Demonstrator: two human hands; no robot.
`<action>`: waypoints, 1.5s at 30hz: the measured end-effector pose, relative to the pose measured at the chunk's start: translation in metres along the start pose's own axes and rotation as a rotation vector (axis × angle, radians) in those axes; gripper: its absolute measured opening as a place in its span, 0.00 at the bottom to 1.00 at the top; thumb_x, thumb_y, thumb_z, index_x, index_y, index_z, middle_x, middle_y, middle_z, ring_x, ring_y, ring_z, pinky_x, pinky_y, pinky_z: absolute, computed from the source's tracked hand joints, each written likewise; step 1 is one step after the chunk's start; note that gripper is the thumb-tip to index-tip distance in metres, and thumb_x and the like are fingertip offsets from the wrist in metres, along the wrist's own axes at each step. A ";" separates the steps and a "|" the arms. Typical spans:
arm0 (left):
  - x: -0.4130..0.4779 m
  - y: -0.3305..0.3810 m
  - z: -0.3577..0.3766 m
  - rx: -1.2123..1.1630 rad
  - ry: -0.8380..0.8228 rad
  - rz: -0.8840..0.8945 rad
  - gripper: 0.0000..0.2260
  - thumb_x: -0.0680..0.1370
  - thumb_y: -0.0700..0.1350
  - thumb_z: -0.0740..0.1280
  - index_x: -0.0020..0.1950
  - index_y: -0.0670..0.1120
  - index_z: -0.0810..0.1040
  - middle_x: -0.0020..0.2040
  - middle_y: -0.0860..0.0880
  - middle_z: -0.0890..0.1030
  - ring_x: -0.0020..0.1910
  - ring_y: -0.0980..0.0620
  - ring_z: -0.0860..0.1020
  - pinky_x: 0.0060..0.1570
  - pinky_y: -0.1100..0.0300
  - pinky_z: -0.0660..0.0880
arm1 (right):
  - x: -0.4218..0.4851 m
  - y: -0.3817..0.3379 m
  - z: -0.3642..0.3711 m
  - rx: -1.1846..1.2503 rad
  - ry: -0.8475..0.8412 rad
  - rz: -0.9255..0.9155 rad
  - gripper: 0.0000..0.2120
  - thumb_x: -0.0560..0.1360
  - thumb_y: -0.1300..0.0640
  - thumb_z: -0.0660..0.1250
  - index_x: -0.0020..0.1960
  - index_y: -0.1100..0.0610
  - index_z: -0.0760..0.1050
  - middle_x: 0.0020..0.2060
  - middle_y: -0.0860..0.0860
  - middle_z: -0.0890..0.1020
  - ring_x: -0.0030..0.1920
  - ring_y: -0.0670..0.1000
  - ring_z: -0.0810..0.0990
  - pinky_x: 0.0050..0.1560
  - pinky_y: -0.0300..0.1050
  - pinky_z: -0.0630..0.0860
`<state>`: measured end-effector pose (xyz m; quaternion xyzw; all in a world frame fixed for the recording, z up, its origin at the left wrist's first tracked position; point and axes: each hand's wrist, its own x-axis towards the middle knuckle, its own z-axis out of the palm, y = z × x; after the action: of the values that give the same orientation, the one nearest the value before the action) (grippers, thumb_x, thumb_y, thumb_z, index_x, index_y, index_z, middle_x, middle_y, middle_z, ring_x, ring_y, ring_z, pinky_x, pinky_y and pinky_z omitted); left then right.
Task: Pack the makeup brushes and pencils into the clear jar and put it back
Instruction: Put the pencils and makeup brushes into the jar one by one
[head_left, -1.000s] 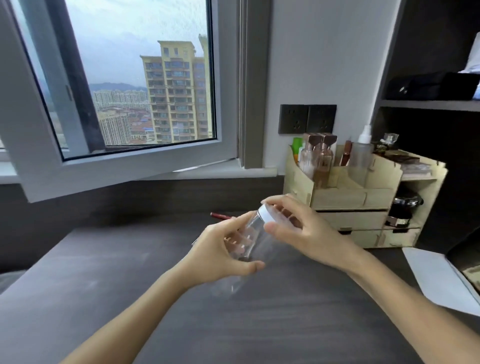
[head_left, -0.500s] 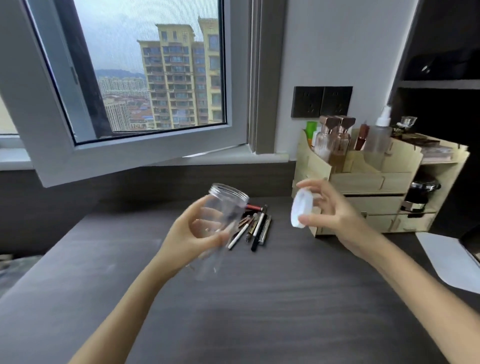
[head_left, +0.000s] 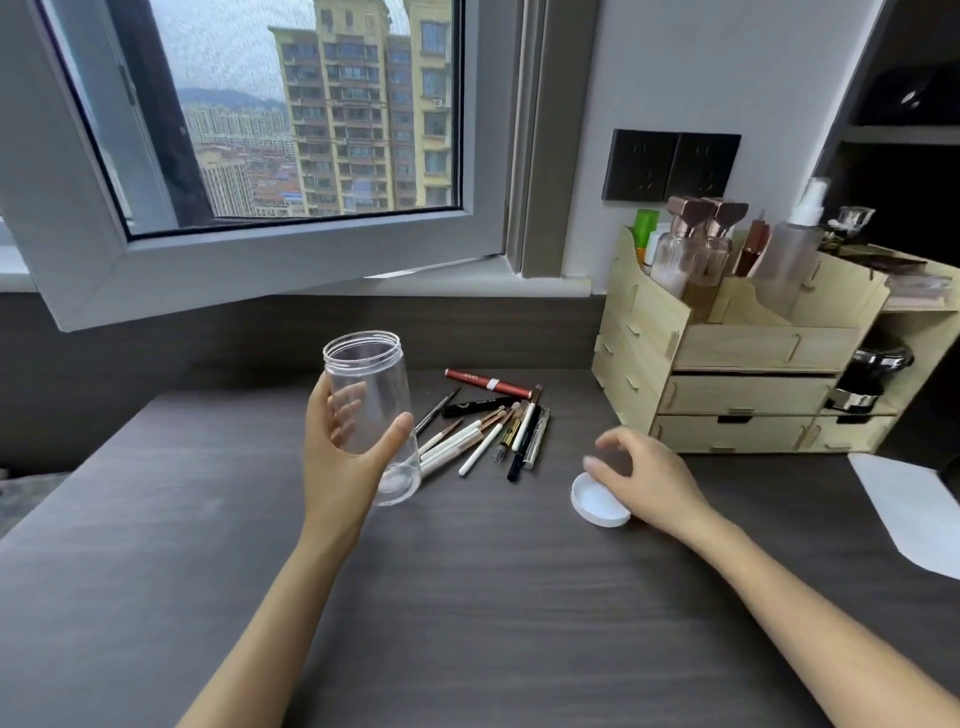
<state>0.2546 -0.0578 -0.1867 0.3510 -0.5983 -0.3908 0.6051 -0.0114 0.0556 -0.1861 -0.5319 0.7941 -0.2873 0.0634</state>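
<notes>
Head view. Clear jar (head_left: 370, 410) empty, lid off, upright in left hand (head_left: 343, 457), fingers (head_left: 340, 415) wrapped round wall. Right hand (head_left: 644, 480) over white lid (head_left: 597, 501) on tabletop (head_left: 467, 597), fingers loosely apart. Brushes and pencils (head_left: 488, 426) heaped just beyond jar.

Risk: smooth wall slipping; loose pile rolling when gathered.

Jar base contact with tabletop unclear; lid contact uncertain; organiser (head_left: 727, 364) partly cut off.
</notes>
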 end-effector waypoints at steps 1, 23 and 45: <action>-0.002 0.001 -0.001 0.020 0.015 0.019 0.33 0.69 0.42 0.75 0.70 0.55 0.65 0.57 0.59 0.75 0.58 0.58 0.74 0.61 0.62 0.69 | 0.012 -0.010 0.003 0.011 0.066 0.028 0.13 0.74 0.48 0.65 0.52 0.56 0.77 0.50 0.50 0.81 0.52 0.52 0.78 0.47 0.44 0.70; -0.006 -0.001 -0.005 0.393 0.047 0.335 0.40 0.64 0.49 0.78 0.72 0.55 0.63 0.58 0.66 0.71 0.57 0.57 0.73 0.60 0.53 0.73 | 0.062 -0.104 -0.027 1.006 0.347 -0.019 0.18 0.72 0.70 0.63 0.57 0.53 0.71 0.34 0.53 0.78 0.25 0.44 0.76 0.22 0.35 0.73; 0.002 -0.010 -0.017 0.780 -0.146 0.625 0.30 0.66 0.50 0.73 0.66 0.49 0.70 0.60 0.48 0.81 0.58 0.48 0.74 0.57 0.53 0.70 | 0.011 -0.106 0.016 0.388 0.025 -0.337 0.06 0.73 0.59 0.68 0.44 0.56 0.84 0.42 0.47 0.84 0.46 0.39 0.76 0.49 0.32 0.69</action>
<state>0.2711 -0.0649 -0.1957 0.3267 -0.8169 0.0384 0.4737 0.0764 0.0112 -0.1420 -0.6310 0.6248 -0.4474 0.1059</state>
